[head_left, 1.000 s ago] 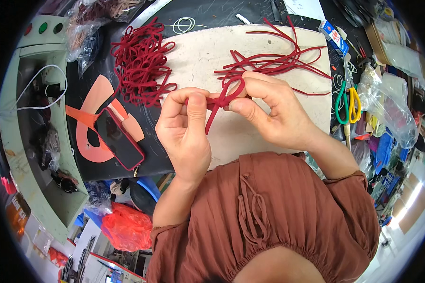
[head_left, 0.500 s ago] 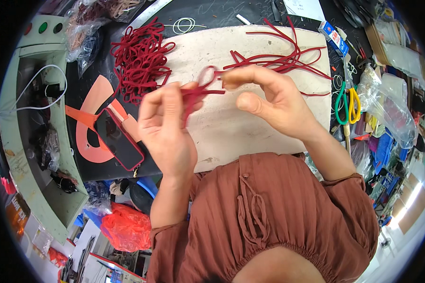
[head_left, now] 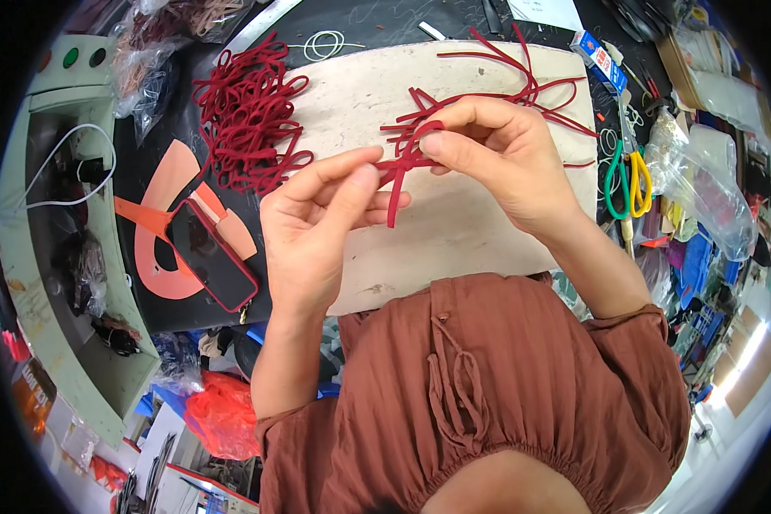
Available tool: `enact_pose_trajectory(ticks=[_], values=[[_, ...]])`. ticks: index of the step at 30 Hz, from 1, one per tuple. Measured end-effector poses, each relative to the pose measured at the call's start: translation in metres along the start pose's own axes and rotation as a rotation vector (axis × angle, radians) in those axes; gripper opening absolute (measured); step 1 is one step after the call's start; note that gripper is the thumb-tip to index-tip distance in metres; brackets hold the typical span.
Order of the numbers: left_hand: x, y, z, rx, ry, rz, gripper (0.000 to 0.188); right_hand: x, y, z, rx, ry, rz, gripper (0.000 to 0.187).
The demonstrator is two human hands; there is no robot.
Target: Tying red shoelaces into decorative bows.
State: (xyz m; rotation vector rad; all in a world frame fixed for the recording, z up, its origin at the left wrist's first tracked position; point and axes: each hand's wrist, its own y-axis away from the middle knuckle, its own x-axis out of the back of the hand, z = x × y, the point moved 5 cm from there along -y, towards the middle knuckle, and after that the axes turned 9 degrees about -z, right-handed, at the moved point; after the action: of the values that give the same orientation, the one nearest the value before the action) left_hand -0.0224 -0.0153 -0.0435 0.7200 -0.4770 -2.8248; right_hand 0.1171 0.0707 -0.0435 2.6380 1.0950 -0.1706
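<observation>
Between my two hands, above the pale board, is a dark red cord looped and crossed on itself, one end hanging down. My left hand pinches it between thumb and forefinger on the left side. On the other side my right hand has its thumb and forefinger closed on the loop's upper part. Just beyond my right hand, loose red cords lie spread over the board. A heap of looped red cords is left of the board's far part.
Left of the board lie a phone in a red case and orange curved pieces. Green- and yellow-handled scissors and a small blue box lie along the right. A grey-green metal housing stands far left.
My right hand, apart from the cord and open before, has moved left and now pinches it. My left hand has turned slightly and holds the cord nearer the right hand.
</observation>
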Motion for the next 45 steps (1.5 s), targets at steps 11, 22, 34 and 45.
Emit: enact_pose_trajectory(ticks=[11, 22, 34, 45], values=[[-0.005, -0.011, 0.003, 0.045, -0.266, -0.226, 0.02, -0.001, 0.003, 0.006, -0.23, -0.284, -0.027, 0.016], [-0.004, -0.006, -0.003, 0.126, -0.269, -0.159, 0.011, 0.005, 0.011, -0.003, 0.033, 0.224, -0.004, 0.011], [0.018, -0.022, 0.048, -0.716, -1.461, 0.262, 0.02, 0.07, 0.015, 0.01, 0.251, 1.347, -0.029, 0.008], [-0.052, -0.017, 0.015, -1.256, -1.563, 0.053, 0.03, 0.051, 0.009, -0.033, 0.143, 0.881, -0.098, 0.008]])
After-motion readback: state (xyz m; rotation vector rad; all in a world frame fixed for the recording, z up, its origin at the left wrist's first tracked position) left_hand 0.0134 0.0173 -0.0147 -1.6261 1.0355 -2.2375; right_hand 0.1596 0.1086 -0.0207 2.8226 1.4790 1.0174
